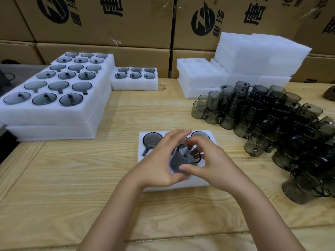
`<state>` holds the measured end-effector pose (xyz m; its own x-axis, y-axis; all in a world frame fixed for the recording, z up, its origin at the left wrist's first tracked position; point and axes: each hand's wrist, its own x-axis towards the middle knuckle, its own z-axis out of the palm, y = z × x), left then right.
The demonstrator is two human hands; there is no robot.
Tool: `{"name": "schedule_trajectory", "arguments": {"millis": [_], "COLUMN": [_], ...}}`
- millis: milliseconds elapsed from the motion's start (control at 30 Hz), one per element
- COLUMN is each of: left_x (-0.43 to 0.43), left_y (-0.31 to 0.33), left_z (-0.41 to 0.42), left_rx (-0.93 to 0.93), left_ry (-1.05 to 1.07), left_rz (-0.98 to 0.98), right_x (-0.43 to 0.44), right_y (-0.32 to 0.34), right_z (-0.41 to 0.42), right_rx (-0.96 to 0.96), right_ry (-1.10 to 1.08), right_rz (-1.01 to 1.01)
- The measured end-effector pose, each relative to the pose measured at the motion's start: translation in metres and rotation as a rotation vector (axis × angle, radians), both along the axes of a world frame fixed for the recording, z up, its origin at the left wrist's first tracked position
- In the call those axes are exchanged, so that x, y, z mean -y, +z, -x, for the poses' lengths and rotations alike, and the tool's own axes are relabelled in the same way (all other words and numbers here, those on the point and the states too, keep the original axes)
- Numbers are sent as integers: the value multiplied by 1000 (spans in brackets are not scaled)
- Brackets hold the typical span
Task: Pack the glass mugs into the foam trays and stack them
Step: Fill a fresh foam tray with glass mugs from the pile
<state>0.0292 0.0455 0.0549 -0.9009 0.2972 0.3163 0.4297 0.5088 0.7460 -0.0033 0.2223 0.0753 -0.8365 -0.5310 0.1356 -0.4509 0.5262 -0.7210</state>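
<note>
Glass: one mug [184, 160], two hands [155, 165] [213, 165]

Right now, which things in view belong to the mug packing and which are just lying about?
Job: held mug, left hand, right hand, foam tray beneath, loose mug pile, empty trays, filled tray stack.
Lying about: cardboard boxes, brown object at right edge.

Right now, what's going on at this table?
A person is packing glassware into foam. The left hand and right hand together hold one smoky glass mug over the foam tray in front, whose back row already holds at least two packed mugs. Loose mugs are piled at right, filled trays stacked at left, empty foam trays behind.
</note>
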Motion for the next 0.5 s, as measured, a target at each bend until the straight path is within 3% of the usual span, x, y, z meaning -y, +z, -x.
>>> {"name": "schedule_trajectory", "arguments": {"millis": [333,433,500], "left_x": [1,3,-2], "left_y": [0,4,9], "left_z": [-1,1,4], "left_rx": [46,161,136], "left_ry": [-71,-70,55], "left_rz": [-42,-243,-279], "right_x": [13,5,5], "right_y": [8,14,17], "right_z": [-4,-1,4], "right_rx": [-159,-61,-80], "right_ry": [55,108,47], "right_rz": [-233,-188,-80]}}
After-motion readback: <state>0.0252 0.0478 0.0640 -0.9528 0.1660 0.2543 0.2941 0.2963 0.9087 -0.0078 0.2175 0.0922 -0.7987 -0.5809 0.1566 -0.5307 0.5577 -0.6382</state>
